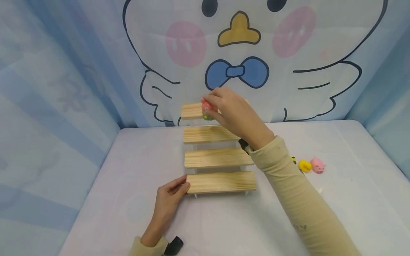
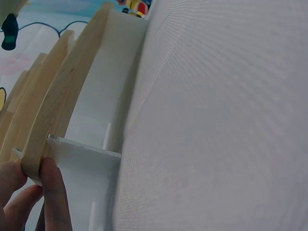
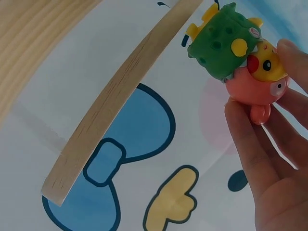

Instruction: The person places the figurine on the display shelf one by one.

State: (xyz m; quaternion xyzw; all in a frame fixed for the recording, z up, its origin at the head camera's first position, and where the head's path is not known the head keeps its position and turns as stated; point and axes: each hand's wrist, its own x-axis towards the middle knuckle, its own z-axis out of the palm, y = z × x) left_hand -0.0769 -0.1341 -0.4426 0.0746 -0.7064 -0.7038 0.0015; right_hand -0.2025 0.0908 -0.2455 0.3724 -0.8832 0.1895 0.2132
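Observation:
A stepped display rack with several pale wooden boards on a white frame stands mid-table. My left hand pinches the left end of its lowest board, with thumb and fingers on either side in the left wrist view. Up at the top board, my right hand holds a small toy figure between thumb and fingers. This figure has a green spotted body, a coral-pink part and a yellow face. Whether it touches the top board cannot be told; in the right wrist view it appears apart from the wood.
Right of the rack lie a yellow toy duck and a pink toy pig. My right sleeve partly covers a green-and-black toy beside them. Behind the rack hangs a cartoon-printed curtain.

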